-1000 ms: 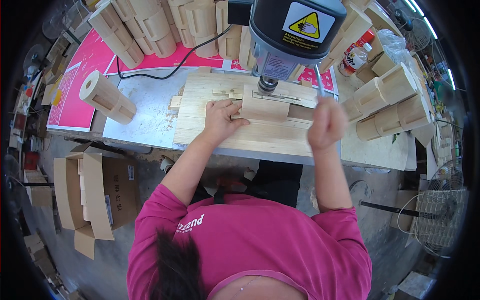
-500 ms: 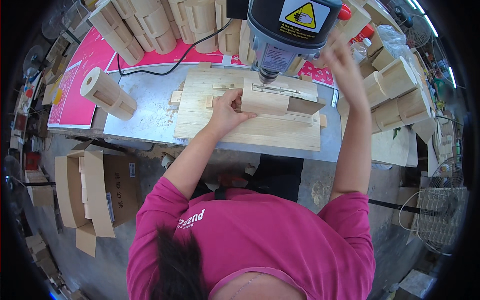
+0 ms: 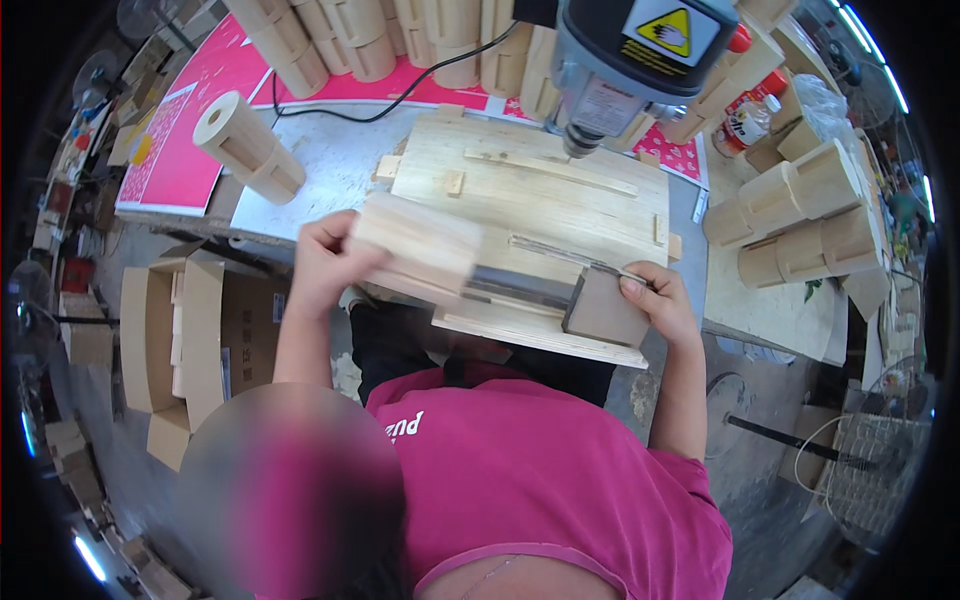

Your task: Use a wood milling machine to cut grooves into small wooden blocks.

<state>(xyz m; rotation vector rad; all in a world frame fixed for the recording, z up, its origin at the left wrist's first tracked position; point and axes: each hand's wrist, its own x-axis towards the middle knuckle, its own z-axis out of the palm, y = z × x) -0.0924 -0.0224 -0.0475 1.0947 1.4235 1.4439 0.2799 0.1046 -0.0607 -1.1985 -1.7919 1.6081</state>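
The person's left hand (image 3: 335, 262) pinches a pale, blurred wooden block (image 3: 425, 240) between thumb and fingers, while the right hand (image 3: 663, 303) pinches a flat grey-brown squarish plate (image 3: 607, 312).

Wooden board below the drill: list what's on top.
A long strip, a small block and a right-edge strip show on the wooden board. The wooden piece in the left hand and grey plate in the right hand hide whatever lies beneath.

Near the front edge of the bench (image 3: 345, 150), we see the wooden block (image 3: 425, 240) blurred; our view's top cuts off the drill (image 3: 615, 75).
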